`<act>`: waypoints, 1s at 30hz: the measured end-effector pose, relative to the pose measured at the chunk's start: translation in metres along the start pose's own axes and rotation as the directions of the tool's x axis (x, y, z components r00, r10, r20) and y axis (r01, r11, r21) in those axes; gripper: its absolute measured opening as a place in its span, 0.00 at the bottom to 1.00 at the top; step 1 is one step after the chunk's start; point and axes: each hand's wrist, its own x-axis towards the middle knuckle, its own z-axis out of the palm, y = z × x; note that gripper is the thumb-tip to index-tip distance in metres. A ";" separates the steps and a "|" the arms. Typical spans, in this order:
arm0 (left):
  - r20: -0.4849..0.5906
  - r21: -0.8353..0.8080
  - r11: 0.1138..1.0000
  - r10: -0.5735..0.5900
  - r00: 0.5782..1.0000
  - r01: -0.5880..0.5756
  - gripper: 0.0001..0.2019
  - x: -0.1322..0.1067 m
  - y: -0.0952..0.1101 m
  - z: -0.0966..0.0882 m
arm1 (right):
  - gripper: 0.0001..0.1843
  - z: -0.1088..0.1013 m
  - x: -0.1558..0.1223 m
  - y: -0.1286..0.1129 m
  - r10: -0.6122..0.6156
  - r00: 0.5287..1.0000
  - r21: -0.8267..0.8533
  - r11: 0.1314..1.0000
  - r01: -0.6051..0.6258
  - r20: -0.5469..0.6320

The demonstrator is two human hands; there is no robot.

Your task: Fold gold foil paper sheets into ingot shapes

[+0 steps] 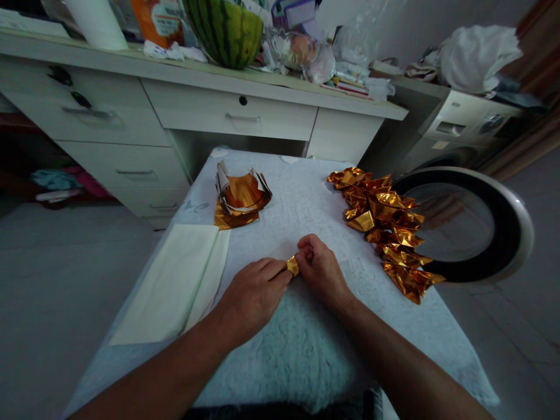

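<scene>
Pinched at either end by the left hand [254, 296] and the right hand [322, 269], the small gold foil piece [292, 266] at the near middle of the cloth-covered table [301, 198] probably wants light, even finger pressure (it looks thin enough to tear).

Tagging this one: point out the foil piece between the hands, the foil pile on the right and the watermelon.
foil piece [292, 266]: head view, middle of its visible face.
foil pile [396, 235]: head view, a crumpled fold near its middle.
watermelon [227, 34]: head view, striped rind.
</scene>
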 end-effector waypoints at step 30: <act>0.056 0.260 0.966 -0.032 0.998 0.016 0.12 -0.004 0.003 0.006 | 0.13 0.003 0.003 0.002 -0.003 0.995 -0.193 0.981 -0.016 -0.096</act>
